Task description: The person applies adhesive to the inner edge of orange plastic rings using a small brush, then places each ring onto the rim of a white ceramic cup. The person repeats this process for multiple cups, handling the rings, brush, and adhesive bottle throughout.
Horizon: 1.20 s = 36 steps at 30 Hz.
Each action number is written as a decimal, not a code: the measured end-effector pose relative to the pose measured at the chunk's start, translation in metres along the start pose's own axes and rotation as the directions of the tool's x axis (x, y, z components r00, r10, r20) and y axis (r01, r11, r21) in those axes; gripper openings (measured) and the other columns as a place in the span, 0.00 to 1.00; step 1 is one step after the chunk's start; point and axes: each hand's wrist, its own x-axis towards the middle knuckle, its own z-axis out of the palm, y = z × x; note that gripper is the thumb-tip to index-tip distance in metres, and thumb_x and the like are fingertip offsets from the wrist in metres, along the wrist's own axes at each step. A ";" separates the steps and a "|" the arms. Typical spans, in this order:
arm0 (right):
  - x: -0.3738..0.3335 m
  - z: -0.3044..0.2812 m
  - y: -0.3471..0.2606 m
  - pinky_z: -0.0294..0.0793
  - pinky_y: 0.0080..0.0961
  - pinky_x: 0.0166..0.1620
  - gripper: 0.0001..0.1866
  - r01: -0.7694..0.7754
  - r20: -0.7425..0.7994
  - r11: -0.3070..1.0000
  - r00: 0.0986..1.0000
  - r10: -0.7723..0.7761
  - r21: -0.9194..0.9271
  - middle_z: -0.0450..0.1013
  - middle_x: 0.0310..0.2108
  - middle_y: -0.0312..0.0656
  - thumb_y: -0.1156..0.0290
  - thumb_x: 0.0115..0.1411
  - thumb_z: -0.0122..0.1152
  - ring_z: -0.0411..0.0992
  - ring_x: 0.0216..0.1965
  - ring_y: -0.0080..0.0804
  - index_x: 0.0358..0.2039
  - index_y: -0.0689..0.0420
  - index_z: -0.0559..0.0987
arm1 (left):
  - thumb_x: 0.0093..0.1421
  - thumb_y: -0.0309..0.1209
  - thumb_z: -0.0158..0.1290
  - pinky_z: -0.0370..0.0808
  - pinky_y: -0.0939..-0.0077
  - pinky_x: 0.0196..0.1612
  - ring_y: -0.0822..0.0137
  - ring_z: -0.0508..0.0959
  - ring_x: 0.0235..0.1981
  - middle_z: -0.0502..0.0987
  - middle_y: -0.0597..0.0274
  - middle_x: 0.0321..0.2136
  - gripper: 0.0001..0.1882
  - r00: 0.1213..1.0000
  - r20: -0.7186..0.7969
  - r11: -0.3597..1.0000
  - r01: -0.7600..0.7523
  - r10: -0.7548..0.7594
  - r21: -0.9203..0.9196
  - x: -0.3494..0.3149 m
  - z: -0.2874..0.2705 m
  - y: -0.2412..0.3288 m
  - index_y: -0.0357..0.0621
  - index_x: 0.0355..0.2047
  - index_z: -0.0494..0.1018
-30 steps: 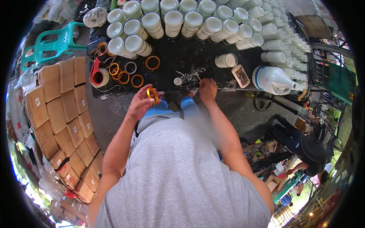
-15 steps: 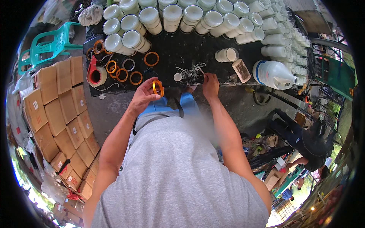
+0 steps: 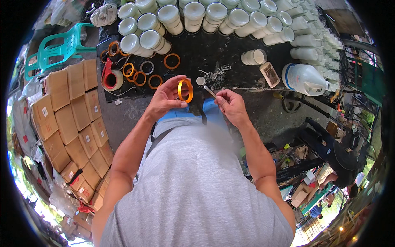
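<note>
My left hand pinches a shiny orange-yellow ring, held upright just off the table's near edge. Between the fingers of my right hand is a thin pale stick, its tip pointing up and left toward the ring. Stick and ring are apart. A small round white cup or cap sits on the dark table just beyond my hands. Beside it lie thin white scraps. Several more orange rings and a grey ring lie to the left.
White-filled glass jars line the table's far side and right end. A lone jar, a small tray and a plastic jug stand right. A red tape dispenser, cartons and a green chair are left. A person works lower right.
My right hand has come back from the scraps toward my left hand, carrying the stick. My left hand has the ring as before, shifted slightly right; the whole view has shifted a little.
</note>
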 end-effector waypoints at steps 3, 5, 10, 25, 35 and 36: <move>-0.020 0.016 -0.021 0.70 0.22 0.31 0.05 0.236 -0.074 0.929 0.961 -0.267 -0.286 0.77 0.28 0.35 0.73 0.70 0.65 0.69 0.27 0.20 0.41 0.62 0.82 | 0.47 0.17 0.76 0.73 0.62 0.68 0.64 0.76 0.63 0.74 0.58 0.66 0.49 0.994 0.065 0.994 -0.091 0.087 0.060 0.003 0.016 0.019 0.47 0.70 0.67; -0.024 0.021 -0.031 0.71 0.24 0.31 0.04 0.335 -0.074 0.856 0.917 -0.393 -0.393 0.77 0.28 0.37 0.75 0.69 0.66 0.70 0.27 0.23 0.41 0.62 0.82 | 0.45 0.17 0.76 0.73 0.56 0.69 0.57 0.75 0.66 0.73 0.54 0.67 0.50 0.991 0.070 0.989 -0.122 0.116 0.083 0.003 0.022 0.027 0.46 0.69 0.68; -0.028 0.027 -0.040 0.75 0.28 0.33 0.05 0.505 0.004 0.712 0.817 -0.577 -0.489 0.78 0.30 0.41 0.77 0.66 0.67 0.75 0.28 0.33 0.42 0.61 0.83 | 0.46 0.21 0.77 0.73 0.56 0.69 0.59 0.75 0.65 0.73 0.55 0.66 0.49 0.983 0.103 0.971 -0.170 0.154 0.168 0.003 0.028 0.038 0.44 0.69 0.68; -0.019 0.012 -0.024 0.79 0.34 0.35 0.08 0.534 0.149 0.450 0.746 -0.649 -0.716 0.77 0.32 0.45 0.78 0.62 0.65 0.79 0.33 0.40 0.42 0.62 0.83 | 0.48 0.17 0.72 0.70 0.64 0.70 0.65 0.74 0.65 0.74 0.61 0.63 0.46 0.970 -0.006 0.855 -0.212 0.244 0.473 0.030 -0.013 -0.009 0.44 0.68 0.65; 0.014 -0.003 0.053 0.78 0.31 0.38 0.10 0.005 -0.275 0.863 0.947 -0.166 -0.505 0.81 0.33 0.48 0.74 0.66 0.65 0.78 0.33 0.35 0.46 0.64 0.85 | 0.48 0.34 0.75 0.62 0.44 0.69 0.43 0.65 0.70 0.68 0.47 0.67 0.50 0.884 0.017 -0.068 0.017 0.467 0.998 0.087 -0.044 -0.061 0.47 0.70 0.64; 0.018 0.000 0.060 0.79 0.36 0.41 0.11 0.075 -0.260 0.822 0.929 -0.263 -0.565 0.81 0.36 0.52 0.74 0.65 0.64 0.80 0.36 0.44 0.45 0.64 0.85 | 0.49 0.34 0.74 0.63 0.44 0.69 0.43 0.67 0.69 0.69 0.47 0.65 0.47 0.890 -0.014 -0.040 0.036 0.456 0.999 0.075 -0.043 -0.065 0.46 0.69 0.65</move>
